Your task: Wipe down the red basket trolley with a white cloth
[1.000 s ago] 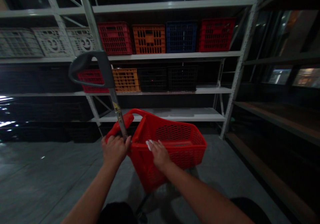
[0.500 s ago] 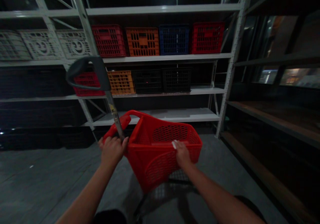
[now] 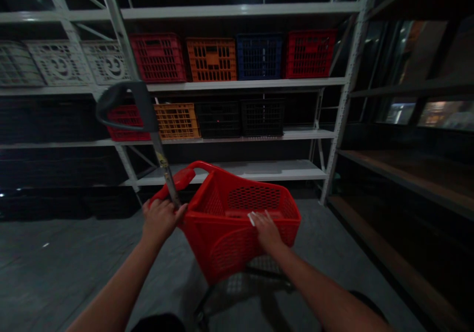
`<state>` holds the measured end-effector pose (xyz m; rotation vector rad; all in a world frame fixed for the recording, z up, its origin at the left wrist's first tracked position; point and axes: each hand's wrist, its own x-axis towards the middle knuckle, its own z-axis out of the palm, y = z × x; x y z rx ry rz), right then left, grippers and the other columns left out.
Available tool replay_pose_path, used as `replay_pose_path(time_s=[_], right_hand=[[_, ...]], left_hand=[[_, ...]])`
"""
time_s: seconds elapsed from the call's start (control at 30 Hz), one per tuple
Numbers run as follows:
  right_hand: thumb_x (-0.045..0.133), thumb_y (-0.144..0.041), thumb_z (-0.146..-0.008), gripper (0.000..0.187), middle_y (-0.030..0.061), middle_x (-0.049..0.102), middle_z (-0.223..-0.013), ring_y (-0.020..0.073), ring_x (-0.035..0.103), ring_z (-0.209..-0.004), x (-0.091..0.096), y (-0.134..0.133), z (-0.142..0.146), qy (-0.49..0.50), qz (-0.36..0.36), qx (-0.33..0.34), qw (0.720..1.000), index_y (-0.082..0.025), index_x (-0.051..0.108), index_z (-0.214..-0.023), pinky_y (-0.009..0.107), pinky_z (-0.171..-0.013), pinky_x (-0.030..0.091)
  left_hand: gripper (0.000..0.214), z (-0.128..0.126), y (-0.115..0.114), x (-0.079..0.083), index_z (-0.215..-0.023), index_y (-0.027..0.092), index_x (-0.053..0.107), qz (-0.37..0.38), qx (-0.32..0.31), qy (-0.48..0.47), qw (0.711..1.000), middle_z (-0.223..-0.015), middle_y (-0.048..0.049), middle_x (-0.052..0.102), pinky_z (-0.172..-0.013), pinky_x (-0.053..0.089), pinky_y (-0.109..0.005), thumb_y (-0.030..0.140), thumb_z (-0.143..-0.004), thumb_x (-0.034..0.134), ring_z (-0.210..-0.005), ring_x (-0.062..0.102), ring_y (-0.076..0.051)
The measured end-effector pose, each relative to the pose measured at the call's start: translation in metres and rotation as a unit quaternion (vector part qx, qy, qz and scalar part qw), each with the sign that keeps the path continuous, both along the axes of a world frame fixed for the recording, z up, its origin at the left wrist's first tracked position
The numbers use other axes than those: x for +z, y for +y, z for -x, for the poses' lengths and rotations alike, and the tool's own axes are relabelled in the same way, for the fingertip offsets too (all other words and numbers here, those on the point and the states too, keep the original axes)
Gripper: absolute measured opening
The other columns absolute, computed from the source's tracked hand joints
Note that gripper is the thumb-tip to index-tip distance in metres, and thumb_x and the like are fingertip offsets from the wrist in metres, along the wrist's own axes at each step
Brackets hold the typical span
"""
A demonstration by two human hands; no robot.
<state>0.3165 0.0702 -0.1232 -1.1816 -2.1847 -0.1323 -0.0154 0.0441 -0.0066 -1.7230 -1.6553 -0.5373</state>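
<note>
A red plastic shopping cart (image 3: pixel 207 228) with mesh sides stands in front of me, turned with its basket to the right. My left hand (image 3: pixel 160 221) is closed around the near end of its red handle (image 3: pixel 181 179), thumb beside the foot of a metal pole (image 3: pixel 162 160). A dark grey loop grip (image 3: pixel 146 107) sits partway up this pole. Over the cart's near rim lies my right hand (image 3: pixel 267 229), pressing a small white piece (image 3: pixel 252 219), cloth or paper, with its fingers reaching inside the basket. Most of the white piece is hidden under the fingers.
White metal shelving (image 3: pixel 237 85) runs across the back with white, red, orange, blue and black crates; one is an orange crate (image 3: pixel 212 59). Darker shelves (image 3: pixel 407 174) line the right side. Concrete floor (image 3: pixel 85 258) surrounds the cart.
My right hand has slid slightly left along the cart's near rim with the white piece. My left hand keeps its grip; the pole appears shifted a little to the left.
</note>
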Motion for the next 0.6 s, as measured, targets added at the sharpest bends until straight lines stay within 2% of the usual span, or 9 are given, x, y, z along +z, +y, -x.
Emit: replay_pose_path(time_s=[0.1,0.17,0.23,0.3,0.37,0.4,0.47,0.6], right_hand=[[0.034,0.001,-0.073,0.059,0.0063,0.053,-0.125,0.0157,0.043,-0.120,-0.019,-0.005,-0.073,-0.026,0.006,-0.042,0.999,-0.020,0.045,-0.127,0.045,-0.106,0.020],[0.033,0.001,-0.074,0.058,0.0054,0.054,-0.124,0.0155,0.045,-0.118,-0.028,-0.009,-0.103,-0.026,0.010,-0.072,0.997,-0.022,0.047,-0.126,0.045,-0.106,0.020],[0.034,-0.002,-0.076,0.054,0.0053,0.055,-0.123,0.0163,0.047,-0.117,-0.035,-0.012,-0.114,-0.006,0.005,-0.103,0.995,-0.022,0.048,-0.124,0.046,-0.105,0.022],[0.035,-0.003,-0.077,0.050,0.0063,0.056,-0.121,0.0184,0.047,-0.117,-0.043,-0.015,-0.107,0.029,-0.010,-0.135,0.990,-0.020,0.051,-0.122,0.047,-0.103,0.025],[0.034,-0.003,-0.077,0.047,0.0080,0.058,-0.118,0.0204,0.047,-0.116,-0.050,-0.018,-0.089,0.066,-0.033,-0.153,0.985,-0.017,0.055,-0.118,0.048,-0.101,0.029],[0.034,-0.002,-0.077,0.046,0.0091,0.059,-0.117,0.0211,0.048,-0.115,-0.052,-0.021,-0.078,0.080,-0.046,-0.152,0.984,-0.016,0.056,-0.116,0.048,-0.100,0.030],[0.033,-0.002,-0.077,0.046,0.0112,0.060,-0.114,0.0213,0.050,-0.113,-0.055,-0.028,-0.057,0.092,-0.070,-0.126,0.985,-0.013,0.057,-0.114,0.049,-0.099,0.033],[0.032,0.000,-0.076,0.051,0.0119,0.058,-0.117,0.0189,0.051,-0.111,-0.056,-0.056,-0.027,0.067,-0.088,-0.017,0.994,-0.013,0.050,-0.122,0.047,-0.099,0.036]], left_hand=[[0.044,0.015,0.008,0.001,-0.073,0.019,0.065,0.030,0.000,0.016,0.999,-0.082,-0.0100,0.065,-0.093,0.023,-0.048,0.050,-0.081,0.035,-0.090,0.051,-0.028],[0.045,0.022,0.011,0.001,-0.076,0.018,0.065,0.043,0.003,0.018,0.999,-0.090,-0.0121,0.064,-0.095,0.023,-0.049,0.050,-0.082,0.033,-0.096,0.050,-0.029],[0.050,0.021,0.009,0.000,-0.094,0.013,0.061,0.006,0.027,-0.013,1.000,-0.110,-0.0187,0.057,-0.096,0.022,-0.054,0.049,-0.083,0.030,-0.109,0.045,-0.034],[0.059,0.007,0.003,-0.006,-0.119,0.004,0.045,-0.075,0.058,-0.076,0.993,-0.131,-0.0271,0.037,-0.095,0.022,-0.059,0.049,-0.084,0.028,-0.124,0.029,-0.039],[0.066,-0.020,-0.007,-0.018,-0.131,-0.001,0.025,-0.139,0.058,-0.133,0.980,-0.140,-0.0298,0.019,-0.097,0.022,-0.060,0.046,-0.085,0.030,-0.130,0.015,-0.040],[0.064,-0.039,-0.012,-0.027,-0.132,0.001,0.022,-0.145,0.035,-0.143,0.978,-0.142,-0.0279,0.016,-0.099,0.021,-0.059,0.043,-0.085,0.032,-0.131,0.013,-0.038],[0.054,-0.085,-0.022,-0.047,-0.129,0.006,0.032,-0.091,-0.053,-0.133,0.986,-0.142,-0.0243,0.018,-0.102,0.021,-0.056,0.037,-0.085,0.036,-0.132,0.015,-0.035],[0.031,-0.174,-0.038,-0.085,-0.106,0.019,0.057,0.032,-0.185,-0.155,0.970,-0.132,-0.0134,0.044,-0.102,0.021,-0.055,0.033,-0.085,0.039,-0.129,0.028,-0.030]])
